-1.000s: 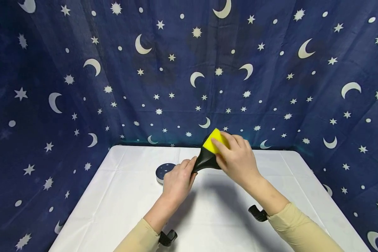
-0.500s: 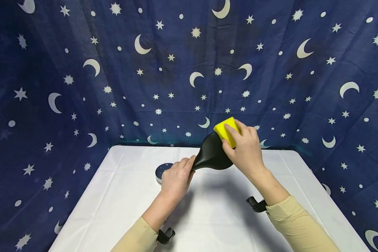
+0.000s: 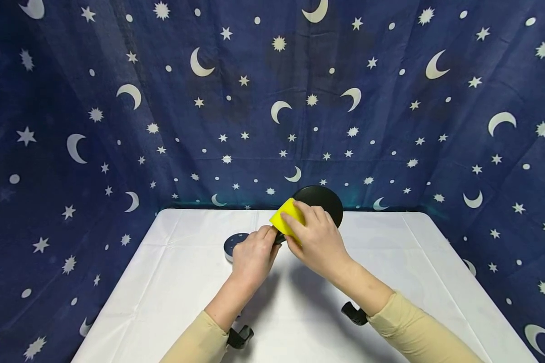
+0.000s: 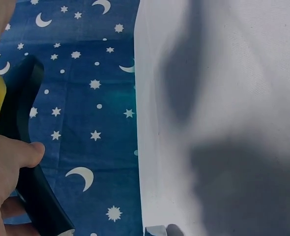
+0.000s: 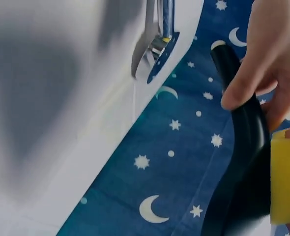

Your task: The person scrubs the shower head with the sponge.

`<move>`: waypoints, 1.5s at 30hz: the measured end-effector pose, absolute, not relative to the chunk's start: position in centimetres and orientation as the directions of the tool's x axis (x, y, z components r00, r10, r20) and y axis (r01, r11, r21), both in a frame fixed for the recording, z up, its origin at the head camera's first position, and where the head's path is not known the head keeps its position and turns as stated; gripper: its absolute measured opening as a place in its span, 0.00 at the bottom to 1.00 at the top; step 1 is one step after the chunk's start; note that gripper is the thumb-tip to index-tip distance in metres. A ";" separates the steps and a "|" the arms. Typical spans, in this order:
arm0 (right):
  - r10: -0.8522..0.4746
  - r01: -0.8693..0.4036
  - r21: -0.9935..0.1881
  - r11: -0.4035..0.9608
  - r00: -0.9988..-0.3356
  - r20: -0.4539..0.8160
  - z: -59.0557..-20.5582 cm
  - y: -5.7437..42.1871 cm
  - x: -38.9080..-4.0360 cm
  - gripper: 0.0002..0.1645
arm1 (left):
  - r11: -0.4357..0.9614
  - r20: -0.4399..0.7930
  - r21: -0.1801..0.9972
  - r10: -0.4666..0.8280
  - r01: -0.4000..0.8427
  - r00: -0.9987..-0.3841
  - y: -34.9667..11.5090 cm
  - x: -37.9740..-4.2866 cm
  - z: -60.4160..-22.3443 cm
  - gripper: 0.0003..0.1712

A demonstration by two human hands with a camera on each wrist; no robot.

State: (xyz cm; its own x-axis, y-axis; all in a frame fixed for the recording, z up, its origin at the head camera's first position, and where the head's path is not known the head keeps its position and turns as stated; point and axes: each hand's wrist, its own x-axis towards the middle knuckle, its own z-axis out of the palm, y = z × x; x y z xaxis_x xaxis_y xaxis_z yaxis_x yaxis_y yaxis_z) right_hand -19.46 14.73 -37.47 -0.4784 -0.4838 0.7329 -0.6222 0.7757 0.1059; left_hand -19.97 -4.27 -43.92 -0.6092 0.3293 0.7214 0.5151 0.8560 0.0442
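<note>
**Yellow sponge pressed to the neck of a raised black utensil**

Both forearms, in beige sleeves (image 3: 418, 322), reach forward from the near side over a white-covered counter (image 3: 172, 282) and converge near its far edge. The left arm slants up and inward, while the right arm comes across from the other side, so that the right hand (image 3: 320, 239) sits just beside the left hand (image 3: 253, 254) and slightly higher in the head view.

Between them a black round-headed utensil (image 3: 329, 201) is held up off the counter, tilted, its broad head pointing away from the left hand and seen against the star-and-moon curtain (image 3: 236, 60). It is smooth and dark, with a slightly bent handle that ends in a pale tip, clearly visible in the right wrist view. The sponge (image 3: 287, 217) is a bright yellow block resting against the utensil where the handle runs into the head, and it hides part of that stretch.

The left hand grips the handle, thumb laid across one side and fingers on the other, leaving the tip protruding. The right hand pinches the sponge, fingers spread over its outer face and thumb below.

Beyond the left hand, a low round object (image 3: 234, 243) with a dark blue, pale-speckled top stands on the counter, partly covered by that hand. Soft shadows fall across the white cloth.
</note>
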 end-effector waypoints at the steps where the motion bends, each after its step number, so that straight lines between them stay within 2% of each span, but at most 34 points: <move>1: -0.491 -0.618 0.121 0.777 -0.475 0.730 -37.5 14.7 -19.5 0.25 | 0.856 0.724 0.046 0.326 0.514 -0.608 -4.3 -20.0 -43.9 0.18; 5: -0.478 -0.597 0.126 0.792 -0.478 0.737 -36.7 15.8 -20.2 0.26 | 0.855 0.728 0.065 0.312 0.515 -0.610 -4.8 -20.0 -44.1 0.28; 8: -0.420 -0.571 0.076 0.818 -0.500 0.757 -35.9 17.5 -21.1 0.26 | 0.854 0.730 0.076 0.304 0.514 -0.612 -5.1 -20.1 -44.2 0.33; 14: -0.221 -0.473 -0.103 0.875 -0.579 0.785 -34.8 21.0 -22.6 0.26 | 0.856 0.721 0.080 0.304 0.511 -0.622 -5.5 -20.1 -44.4 0.33; 18: -0.185 -0.468 -0.145 0.872 -0.589 0.786 -35.0 21.6 -22.7 0.26 | 0.851 0.724 0.086 0.303 0.518 -0.619 -5.6 -20.1 -44.5 0.32; 22: -0.231 -0.512 -0.107 0.852 -0.552 0.801 -35.6 20.6 -22.0 0.27 | 0.848 0.727 0.095 0.298 0.521 -0.618 -5.5 -20.1 -44.4 0.32; 27: -0.354 -0.568 0.022 0.823 -0.481 0.802 -36.8 18.5 -20.8 0.28 | 0.848 0.720 0.116 0.287 0.518 -0.631 -5.5 -20.1 -44.2 0.32; 32: -0.501 -0.636 0.148 0.757 -0.419 0.758 -38.5 16.6 -19.7 0.30 | 0.845 0.700 0.147 0.279 0.515 -0.657 -5.5 -19.9 -44.2 0.32; 37: -0.595 -0.659 0.234 0.715 -0.397 0.699 -39.4 15.9 -19.0 0.31 | 0.841 0.677 0.179 0.272 0.511 -0.684 -5.5 -19.8 -44.4 0.31; 41: -0.563 -0.648 0.209 0.733 -0.405 0.721 -38.7 16.9 -19.3 0.29 | 0.839 0.673 0.192 0.265 0.510 -0.690 -5.5 -19.8 -44.4 0.32; 45: -0.429 -0.591 0.095 0.801 -0.457 0.779 -37.3 18.9 -20.1 0.28 | 0.836 0.671 0.210 0.253 0.506 -0.697 -5.5 -19.8 -44.3 0.31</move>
